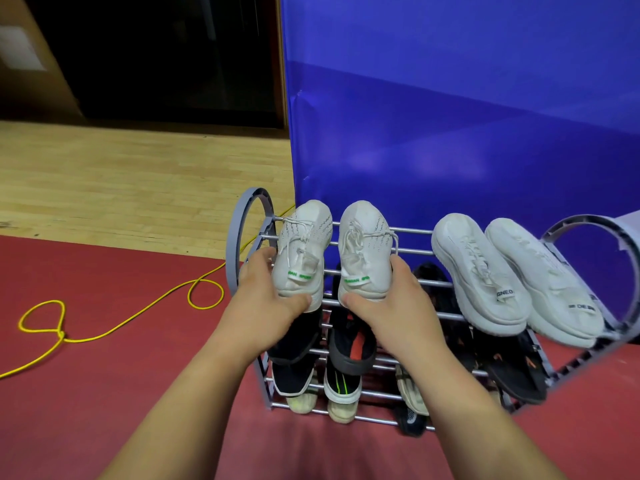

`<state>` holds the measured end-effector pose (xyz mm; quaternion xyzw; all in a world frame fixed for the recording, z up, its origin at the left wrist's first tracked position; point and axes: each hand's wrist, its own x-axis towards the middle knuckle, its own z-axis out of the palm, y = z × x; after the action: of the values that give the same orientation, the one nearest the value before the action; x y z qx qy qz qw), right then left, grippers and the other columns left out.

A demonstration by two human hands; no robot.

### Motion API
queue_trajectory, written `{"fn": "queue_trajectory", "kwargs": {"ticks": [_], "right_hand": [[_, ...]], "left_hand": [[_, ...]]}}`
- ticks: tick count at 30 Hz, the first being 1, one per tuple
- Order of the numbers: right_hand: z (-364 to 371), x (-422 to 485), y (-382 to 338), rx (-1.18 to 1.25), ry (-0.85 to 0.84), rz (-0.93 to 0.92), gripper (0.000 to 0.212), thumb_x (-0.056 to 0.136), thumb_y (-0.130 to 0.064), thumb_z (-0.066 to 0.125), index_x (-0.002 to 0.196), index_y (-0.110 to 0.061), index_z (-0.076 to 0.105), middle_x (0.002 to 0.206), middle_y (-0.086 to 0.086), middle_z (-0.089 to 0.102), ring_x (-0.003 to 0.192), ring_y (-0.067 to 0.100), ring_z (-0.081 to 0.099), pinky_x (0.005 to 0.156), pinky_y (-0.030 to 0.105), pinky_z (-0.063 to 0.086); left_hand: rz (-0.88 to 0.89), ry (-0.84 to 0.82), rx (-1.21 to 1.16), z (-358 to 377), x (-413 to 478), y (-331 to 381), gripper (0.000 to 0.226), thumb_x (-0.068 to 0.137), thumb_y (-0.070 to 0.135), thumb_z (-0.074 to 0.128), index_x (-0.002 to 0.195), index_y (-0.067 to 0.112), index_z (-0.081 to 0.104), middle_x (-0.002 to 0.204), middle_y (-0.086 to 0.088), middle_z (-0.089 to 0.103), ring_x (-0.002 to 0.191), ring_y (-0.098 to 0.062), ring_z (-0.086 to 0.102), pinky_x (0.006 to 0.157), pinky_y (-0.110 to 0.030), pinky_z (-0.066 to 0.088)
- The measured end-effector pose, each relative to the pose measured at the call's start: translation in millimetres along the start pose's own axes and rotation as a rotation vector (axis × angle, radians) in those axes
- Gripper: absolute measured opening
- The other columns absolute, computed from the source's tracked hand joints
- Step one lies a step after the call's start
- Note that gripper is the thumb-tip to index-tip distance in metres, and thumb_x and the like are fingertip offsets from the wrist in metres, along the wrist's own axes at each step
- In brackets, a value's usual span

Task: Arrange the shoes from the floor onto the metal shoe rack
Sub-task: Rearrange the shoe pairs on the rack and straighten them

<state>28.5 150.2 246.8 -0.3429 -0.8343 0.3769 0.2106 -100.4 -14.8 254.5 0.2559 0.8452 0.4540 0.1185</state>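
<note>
**On the top tier, a white pair held by the heels**

On the uppermost bars of the grey metal shoe rack (414, 231), towards its left end, two white knit lace-up sneakers with green-lettered heel tabs lie side by side, toes pointing at the blue backdrop (450, 116). The left hand (263, 306) grips the heel of the left sneaker (301, 251), fingers curled round its outer side and thumb across the back of the sole. The right hand (389, 306) holds the heel of the right sneaker (365, 247) the same way, mirrored. The two sneakers are near each other but not touching.

Further right on the same tier rests a pair of chunky white sneakers (485, 275), touching each other. On the tier below sit black slip-on shoes (298, 337) and black sandals (516, 372). Lower still are black-and-white trainers (343, 384), one with green stripes.

The rack stands on a red floor mat (104, 393). A yellow cable (121, 325) loops across the mat to the left, running towards the pale wooden floor (121, 174).
</note>
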Motion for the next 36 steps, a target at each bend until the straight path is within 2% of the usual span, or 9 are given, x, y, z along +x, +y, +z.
{"fn": "queue_trajectory", "kwargs": {"ticks": [2, 7, 13, 16, 25, 29, 31, 33, 36], "right_hand": [[0.6, 0.1, 0.7, 0.012, -0.001, 0.003, 0.064, 0.066, -0.06, 0.078, 0.12, -0.039, 0.05, 0.108, -0.016, 0.065, 0.097, 0.012, 0.064, 0.085, 0.04, 0.055], [1.8, 0.4, 0.2, 0.028, -0.007, 0.009, 0.071, 0.064, -0.062, 0.078, 0.125, -0.043, 0.049, 0.112, -0.019, 0.065, 0.102, 0.011, 0.064, 0.09, 0.042, 0.054], [8.2, -0.9, -3.8, 0.031, 0.021, -0.02, 0.066, 0.064, -0.064, 0.076, 0.119, -0.043, 0.047, 0.113, -0.021, 0.064, 0.107, 0.008, 0.063, 0.096, 0.046, 0.051], [8.7, -2.3, -6.0, 0.029, 0.0, -0.044, 0.065, 0.064, -0.065, 0.073, 0.119, -0.054, 0.04, 0.116, -0.023, 0.063, 0.111, 0.008, 0.061, 0.1, 0.047, 0.048], [5.2, 2.0, -2.4, 0.038, -0.046, -0.058, 0.065, 0.07, -0.061, 0.075, 0.127, -0.048, 0.047, 0.111, -0.029, 0.063, 0.109, 0.006, 0.062, 0.1, 0.046, 0.049], [2.3, 3.8, -1.8, 0.039, -0.084, -0.051, 0.069, 0.071, -0.062, 0.072, 0.132, -0.048, 0.045, 0.117, -0.027, 0.064, 0.112, 0.007, 0.062, 0.101, 0.048, 0.048], [-1.7, 2.6, -3.1, 0.023, -0.128, -0.052, 0.072, 0.069, -0.065, 0.07, 0.133, -0.047, 0.044, 0.12, -0.024, 0.064, 0.114, 0.011, 0.061, 0.102, 0.048, 0.047], [-12.8, 1.5, -3.7, -0.002, -0.134, -0.073, 0.069, 0.071, -0.065, 0.071, 0.133, -0.042, 0.05, 0.125, -0.019, 0.062, 0.12, 0.015, 0.057, 0.104, 0.043, 0.046], [-51.2, -0.5, -3.0, 0.001, 0.083, -0.108, 0.047, 0.089, -0.044, 0.069, 0.133, -0.029, 0.062, 0.128, -0.01, 0.061, 0.122, 0.013, 0.052, 0.103, 0.033, 0.043]], "left_hand": [[0.001, 0.01, 0.0, 2.1, 3.1, -1.8, 0.083, 0.077, 0.035, 0.079, 0.144, 0.034, 0.029, 0.141, 0.008, 0.044, 0.123, -0.012, 0.053, 0.105, -0.037, 0.046], [0.018, 0.026, 0.003, 3.8, 4.3, -1.9, 0.07, 0.085, 0.028, 0.075, 0.143, 0.031, 0.036, 0.131, 0.012, 0.057, 0.111, -0.008, 0.06, 0.09, -0.028, 0.047], [0.056, 0.046, 0.055, 12.2, 3.3, -2.8, 0.074, 0.086, 0.036, 0.074, 0.148, 0.028, 0.034, 0.143, 0.01, 0.051, 0.128, -0.013, 0.052, 0.106, -0.04, 0.046], [0.055, 0.049, 0.05, 13.3, 3.6, -4.4, 0.075, 0.085, 0.041, 0.073, 0.148, 0.031, 0.033, 0.144, 0.012, 0.052, 0.129, -0.011, 0.053, 0.107, -0.043, 0.046], [0.06, 0.049, 0.053, 17.3, 3.1, -4.6, 0.074, 0.088, 0.04, 0.071, 0.15, 0.032, 0.031, 0.144, 0.013, 0.052, 0.129, -0.01, 0.053, 0.106, -0.04, 0.046], [0.06, 0.059, 0.063, 19.2, 0.4, -1.5, 0.076, 0.088, 0.039, 0.07, 0.152, 0.029, 0.03, 0.148, 0.011, 0.047, 0.134, -0.013, 0.048, 0.109, -0.041, 0.043], [0.086, 0.093, 0.053, 20.7, -1.5, 6.3, 0.075, 0.085, 0.035, 0.072, 0.15, 0.028, 0.034, 0.147, 0.012, 0.043, 0.138, -0.012, 0.04, 0.109, -0.035, 0.04], [0.129, 0.205, 0.074, 23.6, -7.2, 24.0, 0.073, 0.085, 0.033, 0.071, 0.148, 0.024, 0.037, 0.145, 0.006, 0.04, 0.141, -0.013, 0.032, 0.111, -0.032, 0.033], [0.281, 0.352, 0.002, 34.4, -24.4, 65.6, 0.053, 0.086, 0.027, 0.067, 0.136, 0.022, 0.05, 0.134, 0.003, 0.046, 0.131, -0.015, 0.042, 0.109, -0.032, 0.037]]}}
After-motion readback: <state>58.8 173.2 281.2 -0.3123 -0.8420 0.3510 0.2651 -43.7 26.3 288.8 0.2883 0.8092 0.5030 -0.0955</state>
